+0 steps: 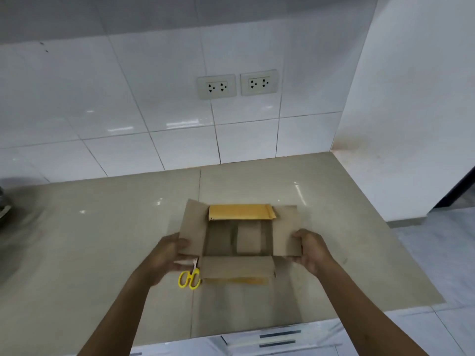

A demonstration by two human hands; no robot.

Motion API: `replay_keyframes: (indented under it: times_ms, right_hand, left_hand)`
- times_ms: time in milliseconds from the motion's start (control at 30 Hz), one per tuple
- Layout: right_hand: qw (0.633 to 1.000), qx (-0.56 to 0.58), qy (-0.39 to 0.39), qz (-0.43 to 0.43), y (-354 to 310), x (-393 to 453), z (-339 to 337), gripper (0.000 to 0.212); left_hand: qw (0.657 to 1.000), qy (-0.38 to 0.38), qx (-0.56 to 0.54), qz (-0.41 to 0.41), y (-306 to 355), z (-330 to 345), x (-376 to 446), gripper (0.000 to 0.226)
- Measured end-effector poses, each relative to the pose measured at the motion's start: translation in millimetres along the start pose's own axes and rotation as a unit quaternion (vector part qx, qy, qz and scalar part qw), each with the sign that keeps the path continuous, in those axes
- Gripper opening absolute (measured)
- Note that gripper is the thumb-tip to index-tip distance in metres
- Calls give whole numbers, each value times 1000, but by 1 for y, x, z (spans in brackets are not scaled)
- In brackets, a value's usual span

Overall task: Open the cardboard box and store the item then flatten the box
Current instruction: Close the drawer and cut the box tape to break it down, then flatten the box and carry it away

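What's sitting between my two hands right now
In the head view, the opened cardboard box spans the whole gap: your left hand grips its left flap, your right hand its right flap. The yellow scissors lie just below the left hand.

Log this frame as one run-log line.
stage: box open, not flattened | left hand: holds left flap | right hand: holds right flap | cardboard box: on counter | scissors: beside box, partly under left hand
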State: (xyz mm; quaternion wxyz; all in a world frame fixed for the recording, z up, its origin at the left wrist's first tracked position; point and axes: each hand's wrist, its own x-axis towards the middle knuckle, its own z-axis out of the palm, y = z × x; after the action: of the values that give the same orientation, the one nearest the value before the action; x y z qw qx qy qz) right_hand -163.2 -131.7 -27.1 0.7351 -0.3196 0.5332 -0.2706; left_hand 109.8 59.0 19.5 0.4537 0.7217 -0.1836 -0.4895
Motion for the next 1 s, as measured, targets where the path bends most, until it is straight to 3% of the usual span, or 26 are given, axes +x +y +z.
replay_keyframes:
  times_ms: [100,200,267,333,400,500,567,633,700,767,833,900,1000]
  right_hand:
    - [997,35,-22,-66,-11,1,-1,14]
    - [996,16,-23,-85,-8,-1,-6,13]
    - [998,-31,-14,-53,5,-3,-12,13]
    - [997,-76,-5,5,21,-7,-19,13]
    - [993,-105,-9,56,34,-12,-26,12]
    - [994,-93,7,64,38,-17,-32,17]
    - [990,-102,94,8,33,-15,-36,24]
    - [959,-134,238,-77,25,-14,-40,25]
    - [916,-165,306,-200,16,-19,-38,20]
    - [853,-265,279,-352,10,-24,-32,17]
    - [777,-389,201,-451,11,-25,-24,20]
    - [722,-503,126,-458,20,-20,-17,29]
    - [660,-647,63,-377,39,-8,-11,43]
  left_hand:
    - [995,9,11,98,17,-1,-7,22]
    - [976,31,116,183,23,1,-10,26]
    - [940,60,235,241,20,2,-11,30]
    - [869,71,394,290,8,6,-13,40]
    - [809,53,487,324,-9,15,-17,55]
    - [782,16,523,338,-38,24,-18,59]
    - [777,26,535,331,-52,26,-16,61]
    - [775,44,545,316,-59,29,-15,61]
    - [769,44,560,305,-67,31,-13,63]
    - [763,28,572,301,-75,34,-12,66]
    - [759,19,577,301,-80,37,-12,67]
    - [752,27,570,330,-85,41,-11,66]
    - [738,34,596,315,-88,51,-12,52]
